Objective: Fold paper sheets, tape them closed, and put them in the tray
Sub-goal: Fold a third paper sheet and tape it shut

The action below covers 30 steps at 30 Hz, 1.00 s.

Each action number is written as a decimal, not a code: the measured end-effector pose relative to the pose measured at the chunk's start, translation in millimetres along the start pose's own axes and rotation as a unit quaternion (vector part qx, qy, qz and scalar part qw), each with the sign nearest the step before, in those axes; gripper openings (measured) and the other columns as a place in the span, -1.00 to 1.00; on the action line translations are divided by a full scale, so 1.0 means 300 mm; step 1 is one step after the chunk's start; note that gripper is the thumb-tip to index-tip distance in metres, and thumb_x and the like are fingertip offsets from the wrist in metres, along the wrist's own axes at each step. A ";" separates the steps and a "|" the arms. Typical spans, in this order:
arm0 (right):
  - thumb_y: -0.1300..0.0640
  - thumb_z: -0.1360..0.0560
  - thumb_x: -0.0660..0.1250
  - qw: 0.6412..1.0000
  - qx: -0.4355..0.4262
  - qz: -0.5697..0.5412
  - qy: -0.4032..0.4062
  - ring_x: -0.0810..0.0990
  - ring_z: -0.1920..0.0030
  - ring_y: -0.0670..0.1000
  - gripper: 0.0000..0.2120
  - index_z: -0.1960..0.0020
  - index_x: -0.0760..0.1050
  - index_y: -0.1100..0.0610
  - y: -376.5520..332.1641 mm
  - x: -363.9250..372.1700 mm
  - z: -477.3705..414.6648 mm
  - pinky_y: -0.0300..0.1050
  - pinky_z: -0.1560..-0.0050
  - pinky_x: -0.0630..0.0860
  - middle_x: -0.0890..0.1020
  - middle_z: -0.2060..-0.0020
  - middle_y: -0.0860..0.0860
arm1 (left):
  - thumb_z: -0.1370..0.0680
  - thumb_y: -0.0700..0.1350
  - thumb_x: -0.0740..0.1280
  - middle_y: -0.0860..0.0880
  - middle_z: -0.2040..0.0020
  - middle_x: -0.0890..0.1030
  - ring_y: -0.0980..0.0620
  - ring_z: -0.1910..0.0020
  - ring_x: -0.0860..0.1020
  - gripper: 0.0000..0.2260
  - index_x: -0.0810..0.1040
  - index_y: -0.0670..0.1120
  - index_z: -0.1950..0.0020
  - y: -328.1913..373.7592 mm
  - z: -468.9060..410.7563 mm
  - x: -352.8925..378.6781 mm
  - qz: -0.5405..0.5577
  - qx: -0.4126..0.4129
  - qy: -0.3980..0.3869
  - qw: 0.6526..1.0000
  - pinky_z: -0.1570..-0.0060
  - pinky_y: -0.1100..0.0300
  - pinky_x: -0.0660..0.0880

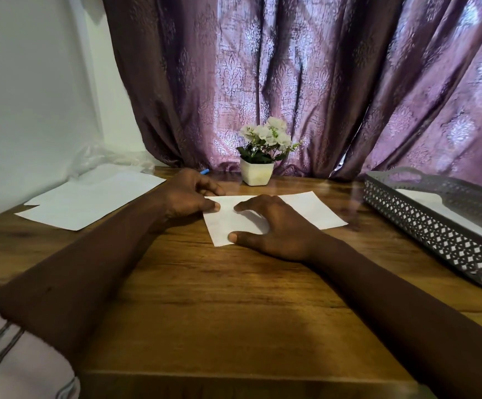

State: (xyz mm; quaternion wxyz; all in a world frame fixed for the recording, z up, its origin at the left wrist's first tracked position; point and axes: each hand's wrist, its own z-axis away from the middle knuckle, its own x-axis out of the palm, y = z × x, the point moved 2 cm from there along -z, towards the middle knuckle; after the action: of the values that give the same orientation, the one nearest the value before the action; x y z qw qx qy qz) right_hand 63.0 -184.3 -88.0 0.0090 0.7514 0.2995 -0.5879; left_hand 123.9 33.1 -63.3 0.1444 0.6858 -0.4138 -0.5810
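Here, at centre left, spare sheets [90, 197] lie on the wooden tabletop [234, 298]. Just right of them, the left hand [188, 194] has its grip closed, thumb and curled fingers pinching the left corner of the folded sheet [317, 211] at frame centre. The right hand [274, 226] presses on it, grip slack, fingers spread. At the right edge, a grey tray [435, 234] holds white paper [418, 198].

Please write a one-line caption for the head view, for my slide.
Left hand pinches and right hand presses a paper sheet on the table, between spare sheets and a gray tray.
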 end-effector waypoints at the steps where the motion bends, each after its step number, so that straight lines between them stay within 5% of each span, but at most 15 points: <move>1: -0.46 -0.39 0.34 1.000 -0.005 0.020 0.017 0.36 -0.45 -0.02 -0.27 -0.46 0.40 -0.15 -0.001 -0.004 0.001 0.15 -0.46 0.35 0.45 -0.42 -0.11 | -0.40 -0.16 0.59 -0.01 -0.03 0.72 0.00 -0.02 0.66 -0.75 0.74 0.01 -0.06 0.010 0.000 -0.006 -0.042 0.029 0.019 0.999 -0.15 0.07 0.58; 6: -0.20 -0.47 0.39 0.947 -0.032 0.135 0.289 0.30 -0.50 0.16 -0.30 -0.54 0.31 -0.03 -0.018 -0.093 0.026 0.17 -0.43 0.30 0.35 -0.50 0.08 | -0.50 -0.16 0.46 0.02 0.11 0.54 0.04 0.13 0.56 -0.87 0.71 0.00 -0.01 0.092 0.019 -0.073 -0.097 0.217 0.227 0.945 0.08 0.14 0.47; 9: -0.15 -0.48 0.37 0.893 -0.039 0.221 0.389 0.34 -0.49 0.18 -0.35 -0.52 0.37 0.01 -0.034 -0.155 0.047 0.22 -0.45 0.25 0.40 -0.48 0.09 | -0.43 -0.15 0.48 0.01 0.16 0.53 0.04 0.21 0.55 -0.91 0.70 -0.02 0.08 0.112 0.036 -0.090 -0.096 0.243 0.262 0.929 0.15 0.18 0.44; 15: -0.10 -0.53 0.29 0.951 -0.044 0.244 0.185 0.61 -0.17 0.10 -0.70 -0.17 0.64 -0.04 0.019 -0.094 0.023 0.02 -0.12 0.54 0.66 -0.18 -0.03 | -0.28 0.14 0.30 0.10 0.34 0.59 0.03 0.27 0.61 -0.81 0.60 0.06 0.37 0.079 0.060 -0.093 -0.126 0.140 0.125 0.974 0.18 0.07 0.55; 17: -0.14 -0.55 0.22 0.963 -0.038 0.247 0.106 0.66 -0.11 0.08 -0.67 -0.16 0.65 -0.05 0.026 -0.064 0.012 0.00 0.01 0.60 0.70 -0.11 -0.06 | -0.28 0.31 0.25 0.08 0.32 0.64 0.05 0.25 0.61 -0.67 0.66 0.12 0.34 0.060 0.058 -0.083 -0.200 0.072 0.082 0.974 0.16 0.10 0.53; 20: -0.25 -0.51 0.21 0.981 -0.050 0.178 0.066 0.64 -0.16 -0.02 -0.61 -0.19 0.66 -0.14 0.013 -0.047 0.013 -0.01 -0.08 0.60 0.70 -0.15 -0.15 | -0.36 0.49 0.14 0.08 0.31 0.61 0.06 0.24 0.58 -0.44 0.67 0.06 0.25 0.077 0.052 -0.032 -0.245 0.072 0.104 0.961 0.19 0.11 0.48; 22: -0.29 -0.48 0.25 0.992 -0.044 0.092 0.068 0.64 -0.12 -0.08 -0.60 -0.11 0.69 -0.11 0.000 -0.039 0.017 -0.05 -0.08 0.59 0.72 -0.10 -0.17 | -0.48 0.36 0.17 0.09 0.18 0.62 0.01 0.10 0.60 -0.57 0.65 0.08 0.11 0.098 0.050 0.029 -0.178 0.117 0.081 0.974 0.10 0.09 0.50; 25: -0.17 -0.51 0.27 0.993 -0.009 0.013 0.116 0.64 -0.09 -0.01 -0.68 -0.04 0.69 -0.01 0.007 -0.036 0.015 0.01 -0.09 0.56 0.72 -0.04 -0.08 | -0.60 0.01 0.29 0.00 -0.27 0.59 0.00 -0.28 0.53 -0.70 0.57 0.03 -0.32 0.105 0.036 0.141 -0.146 0.141 -0.037 0.979 -0.28 0.02 0.46; 27: -0.06 -0.53 0.28 0.993 0.031 0.042 0.104 0.55 -0.23 0.09 -0.70 -0.20 0.57 0.02 0.026 -0.028 0.004 0.04 -0.24 0.48 0.63 -0.18 0.02 | -0.66 -0.05 0.23 -0.02 -0.46 0.47 -0.03 -0.42 0.43 -0.62 0.42 0.03 -0.48 0.105 0.032 0.199 -0.185 0.125 -0.111 0.968 -0.42 0.00 0.37; 30: -0.11 -0.66 0.11 0.988 0.113 0.102 -0.030 0.34 -0.51 0.12 -0.50 -0.54 0.26 0.08 0.042 0.000 -0.019 0.04 -0.47 0.25 0.38 -0.52 0.10 | -0.72 0.08 0.07 0.00 -0.65 0.19 -0.01 -0.61 0.18 -0.52 0.18 0.02 -0.64 0.111 0.027 0.223 -0.258 0.096 -0.155 0.949 -0.56 0.04 0.14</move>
State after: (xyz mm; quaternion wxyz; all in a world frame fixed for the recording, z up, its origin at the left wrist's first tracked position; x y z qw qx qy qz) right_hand 73.9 -192.6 -90.6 -0.0070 0.7562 0.1525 -0.6363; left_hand 101.9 -34.2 -88.3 -0.1424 0.6815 -0.2936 -0.6550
